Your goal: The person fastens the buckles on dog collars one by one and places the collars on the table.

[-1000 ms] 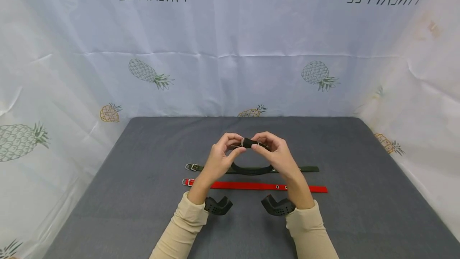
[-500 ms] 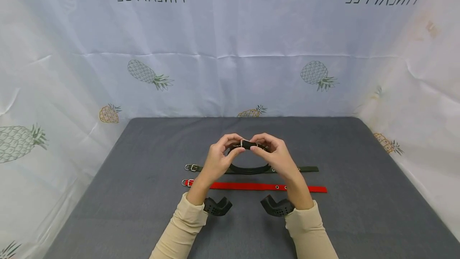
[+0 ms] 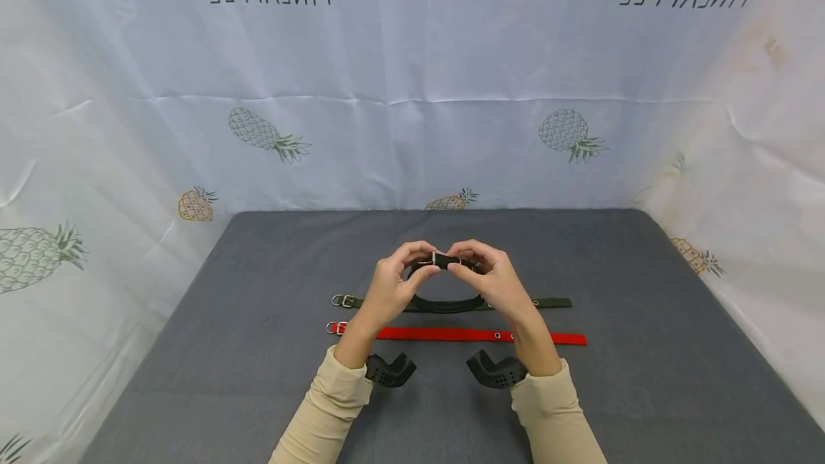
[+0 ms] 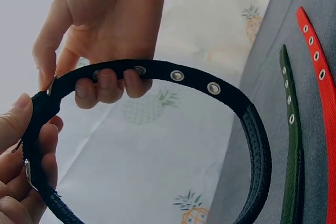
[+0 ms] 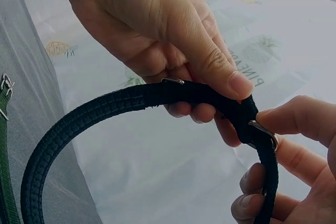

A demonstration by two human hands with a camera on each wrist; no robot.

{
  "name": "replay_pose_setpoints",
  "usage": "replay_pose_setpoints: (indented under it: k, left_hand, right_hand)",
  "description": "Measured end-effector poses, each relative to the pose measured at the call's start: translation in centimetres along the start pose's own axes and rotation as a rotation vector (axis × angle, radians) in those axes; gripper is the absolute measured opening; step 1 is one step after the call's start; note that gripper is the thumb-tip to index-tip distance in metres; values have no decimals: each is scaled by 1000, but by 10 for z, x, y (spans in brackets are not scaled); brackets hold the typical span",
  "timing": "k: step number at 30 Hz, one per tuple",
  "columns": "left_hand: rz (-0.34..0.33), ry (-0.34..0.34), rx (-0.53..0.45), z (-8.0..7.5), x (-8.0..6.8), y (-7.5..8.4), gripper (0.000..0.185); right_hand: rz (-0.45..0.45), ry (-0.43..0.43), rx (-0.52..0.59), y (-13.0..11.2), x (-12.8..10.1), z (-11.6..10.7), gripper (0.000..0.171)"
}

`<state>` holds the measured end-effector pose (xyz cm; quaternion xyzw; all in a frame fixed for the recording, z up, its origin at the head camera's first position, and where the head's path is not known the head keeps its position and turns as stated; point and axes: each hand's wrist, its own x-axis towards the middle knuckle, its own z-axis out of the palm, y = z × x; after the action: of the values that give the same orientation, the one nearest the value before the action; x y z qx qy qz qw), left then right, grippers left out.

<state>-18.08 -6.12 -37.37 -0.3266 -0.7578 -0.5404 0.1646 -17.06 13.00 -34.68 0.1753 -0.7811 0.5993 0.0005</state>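
A black collar (image 3: 447, 306) is bent into a loop above the table, held up by both hands. My left hand (image 3: 394, 281) pinches the buckle end, its thumb pressed on the strap. From the other side my right hand (image 3: 495, 282) grips the strap with the eyelets (image 4: 177, 75). Thumb and finger of that hand are at a metal ring (image 5: 270, 136), where the two ends overlap. Another metal piece (image 5: 173, 81) shows by the left fingers, near the padded band. Below the loop lie a green collar (image 3: 554, 303) and a red collar (image 3: 445, 333), both stretched flat.
The grey table (image 3: 225, 378) carries the two flat collars side by side, buckles to the left. A white pineapple-print curtain (image 3: 412, 149) hangs behind and along both sides. Black wrist mounts (image 3: 391, 369) sit under each wrist.
The collar loop and the right hand have shifted slightly left, and the overlapped ends sit a little lower. Both hands keep their hold; the flat collars stay put.
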Motion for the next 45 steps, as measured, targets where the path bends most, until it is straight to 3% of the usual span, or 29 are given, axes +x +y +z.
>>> replay_pose_setpoints:
  k: [17, 27, 32, 39, 45]
  left_hand:
    - [-5, -33, 21, 3, 0, 1, 28]
    - [-85, -69, -87, 2, -1, 0, 30]
    - [-52, -32, -110, 2, 0, -2, 29]
    - [-112, 28, -113, 3, -1, -2, 28]
    - [-88, 36, -129, 4, -1, -3, 25]
  right_hand:
    - [-46, -9, -26, 1, 1, 5, 19]
    - [-35, 9, -34, 2, 1, 3, 19]
    - [-26, 14, -25, 1, 1, 2, 21]
    - [-30, 21, -11, 2, 0, 4, 32]
    - [-25, -10, 42, 5, 1, 5, 35]
